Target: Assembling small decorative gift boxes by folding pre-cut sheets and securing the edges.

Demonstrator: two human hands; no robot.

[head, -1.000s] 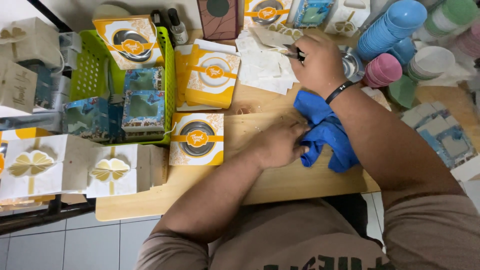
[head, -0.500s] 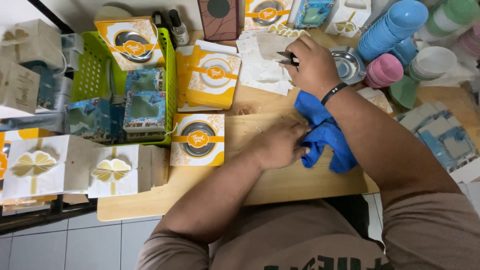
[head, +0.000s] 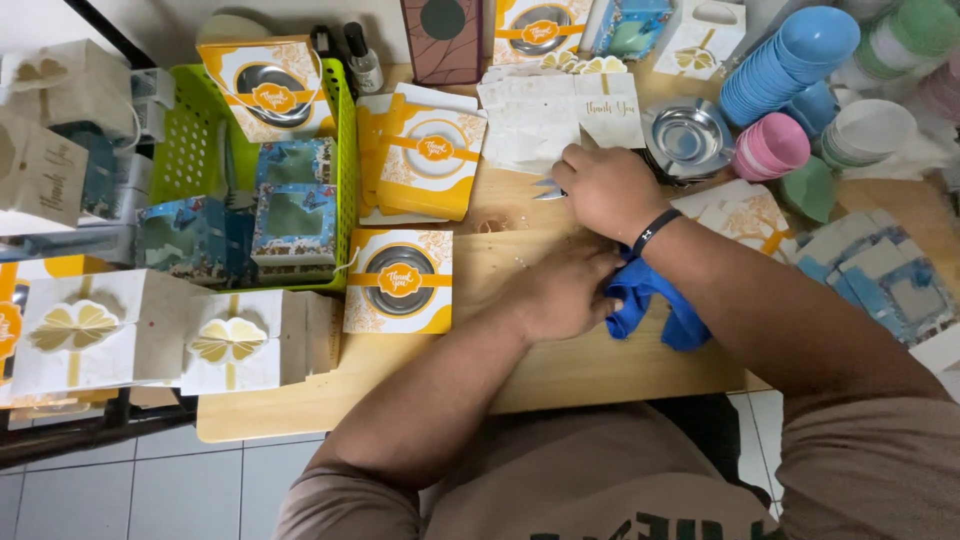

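Wooden tabletop (head: 560, 385) crowded with gift packaging, white floor tiles below its near edge. Right hand (head: 605, 190) rests on the table near the back, fingers curled around small metal scissors (head: 547, 188) (only the silvery tips poke out left of the knuckles); black wristband (head: 655, 230) on that wrist. Left hand (head: 565, 290) lies lower, fingers bent and pinching a blue cloth (head: 655, 305), which sits on the table under the right forearm, bunched, touching the left fingertips. Just behind the right hand: a stack of white cards (head: 560, 115) with cursive print, and a round metal tin (head: 688, 138) beside them on the right. Further right, a stack of blue bowls (head: 790, 62), a pink bowl stack (head: 772, 148), white cups (head: 868, 130) and a green one, all close together. Left of the left hand, a flat orange-and-white windowed box (head: 398, 280) lies on the wood, apart from the fingers. Another similar box (head: 425, 155) behind it, tilted against others. Green plastic basket (head: 200, 150) at left holds teal windowed boxes (head: 292, 210) and one more orange box. White boxes with gold butterfly cutouts (head: 150, 335) line the left near edge. Two small dark-capped bottles (head: 358, 55) stand at the back (contents unclear).
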